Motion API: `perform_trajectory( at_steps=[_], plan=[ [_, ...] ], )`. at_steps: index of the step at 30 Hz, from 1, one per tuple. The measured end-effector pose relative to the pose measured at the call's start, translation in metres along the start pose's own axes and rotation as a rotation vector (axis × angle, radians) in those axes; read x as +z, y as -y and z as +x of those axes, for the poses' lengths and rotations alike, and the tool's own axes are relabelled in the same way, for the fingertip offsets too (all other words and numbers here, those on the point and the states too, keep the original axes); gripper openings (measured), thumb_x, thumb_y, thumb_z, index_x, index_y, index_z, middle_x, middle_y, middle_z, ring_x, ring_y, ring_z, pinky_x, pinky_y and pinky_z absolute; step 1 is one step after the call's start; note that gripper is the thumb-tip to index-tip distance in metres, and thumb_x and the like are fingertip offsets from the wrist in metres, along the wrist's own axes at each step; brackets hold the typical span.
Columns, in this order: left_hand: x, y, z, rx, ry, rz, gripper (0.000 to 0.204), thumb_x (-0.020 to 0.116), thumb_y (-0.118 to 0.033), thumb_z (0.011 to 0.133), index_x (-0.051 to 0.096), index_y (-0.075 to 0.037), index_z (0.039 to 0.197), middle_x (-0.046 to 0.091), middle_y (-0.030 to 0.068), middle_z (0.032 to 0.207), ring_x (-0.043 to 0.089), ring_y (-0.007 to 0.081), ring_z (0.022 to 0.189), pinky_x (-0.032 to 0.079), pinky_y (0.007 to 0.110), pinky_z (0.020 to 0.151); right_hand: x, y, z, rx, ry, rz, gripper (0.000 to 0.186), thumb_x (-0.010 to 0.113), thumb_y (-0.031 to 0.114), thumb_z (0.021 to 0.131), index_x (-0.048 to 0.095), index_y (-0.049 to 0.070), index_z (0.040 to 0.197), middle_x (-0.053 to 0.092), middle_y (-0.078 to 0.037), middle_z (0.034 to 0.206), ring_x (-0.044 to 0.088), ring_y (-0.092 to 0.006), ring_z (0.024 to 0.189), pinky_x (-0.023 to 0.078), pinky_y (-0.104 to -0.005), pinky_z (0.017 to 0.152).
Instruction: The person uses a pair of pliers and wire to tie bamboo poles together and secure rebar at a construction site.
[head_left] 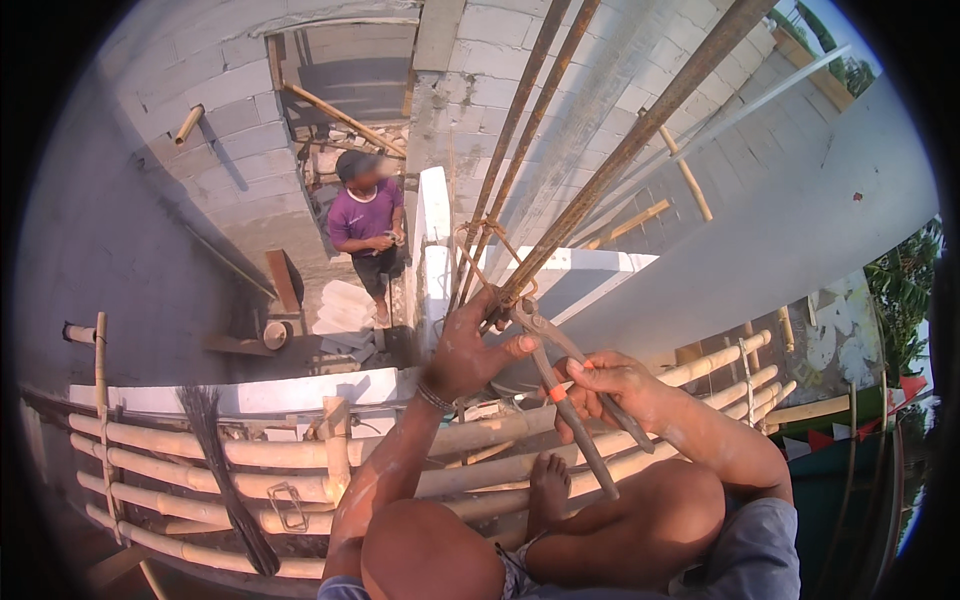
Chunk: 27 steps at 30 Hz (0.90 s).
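My right hand is closed round the handles of steel pincers, one of which carries an orange band. Their jaws meet a rusty rebar stirrup where it crosses a thick upright reinforcing bar. Just left of the jaws, my left hand has its fingers curled at the foot of the bars, its thumb pointing toward the pincers. What lies under those fingers is partly hidden, but they appear to grip the rebar. Two thinner rusty bars rise behind this hand.
I sit above lashed bamboo poles. A bundle of dark tie wire and loose stirrups lie on them at left. Below, a person in a purple shirt stands by stacked pale blocks. White block walls run ahead.
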<state>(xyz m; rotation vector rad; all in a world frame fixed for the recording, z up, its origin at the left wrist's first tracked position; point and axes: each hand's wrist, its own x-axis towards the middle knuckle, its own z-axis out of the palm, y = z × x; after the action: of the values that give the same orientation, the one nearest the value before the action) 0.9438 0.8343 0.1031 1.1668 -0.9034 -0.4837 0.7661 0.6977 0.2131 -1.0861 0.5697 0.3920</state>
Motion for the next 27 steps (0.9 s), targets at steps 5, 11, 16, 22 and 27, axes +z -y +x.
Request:
perform_trajectory(
  at_steps=[5,11,16,22,27],
  plan=[
    [0.003,0.0,0.002,-0.029,-0.002,-0.002,0.061,0.088,-0.039,0.08,0.066,-0.002,0.124,0.064,0.0032,0.091,0.054,0.0132,0.082,0.047,0.031,0.076,0.011,0.017,-0.007,-0.054,-0.034,-0.406,0.045,0.086,0.02,0.081,0.061,-0.003,0.111,0.067,-0.01,0.077,0.069,-0.0178,0.077,0.054,-0.0311,0.072],
    [0.008,-0.003,0.001,-0.096,-0.096,0.111,0.055,0.09,-0.039,0.077,0.07,-0.003,0.112,0.064,0.0022,0.083,0.054,0.0136,0.075,0.047,0.031,0.07,0.03,0.037,-0.012,0.066,-0.191,-0.607,0.036,0.085,0.009,0.072,0.057,0.004,0.095,0.064,-0.003,0.067,0.064,-0.0131,0.065,0.05,-0.0294,0.063],
    [0.009,-0.007,-0.001,-0.049,-0.124,0.141,0.055,0.089,-0.04,0.078,0.068,0.001,0.108,0.068,0.0061,0.084,0.059,0.0136,0.076,0.05,0.031,0.07,0.036,0.025,-0.021,-0.168,-0.443,-1.096,0.04,0.081,0.015,0.073,0.058,0.0,0.101,0.064,-0.008,0.072,0.064,-0.0184,0.06,0.049,-0.0319,0.056],
    [0.022,-0.013,0.0,-0.011,-0.216,0.182,0.056,0.088,-0.04,0.079,0.068,0.003,0.107,0.071,0.0092,0.083,0.063,0.0164,0.072,0.053,0.032,0.069,0.064,0.015,-0.047,-0.386,-0.696,-2.09,0.063,0.072,0.033,0.087,0.058,-0.013,0.128,0.062,-0.013,0.089,0.068,-0.027,0.069,0.056,-0.037,0.059],
    [0.029,-0.015,0.001,-0.006,-0.278,0.178,0.054,0.088,-0.039,0.079,0.069,0.002,0.108,0.073,0.0113,0.086,0.068,0.0185,0.076,0.054,0.033,0.072,0.059,0.011,-0.052,-0.484,-0.811,-2.252,0.062,0.067,0.034,0.094,0.055,-0.012,0.133,0.06,-0.013,0.093,0.067,-0.0261,0.082,0.058,-0.0368,0.066]
  ],
)
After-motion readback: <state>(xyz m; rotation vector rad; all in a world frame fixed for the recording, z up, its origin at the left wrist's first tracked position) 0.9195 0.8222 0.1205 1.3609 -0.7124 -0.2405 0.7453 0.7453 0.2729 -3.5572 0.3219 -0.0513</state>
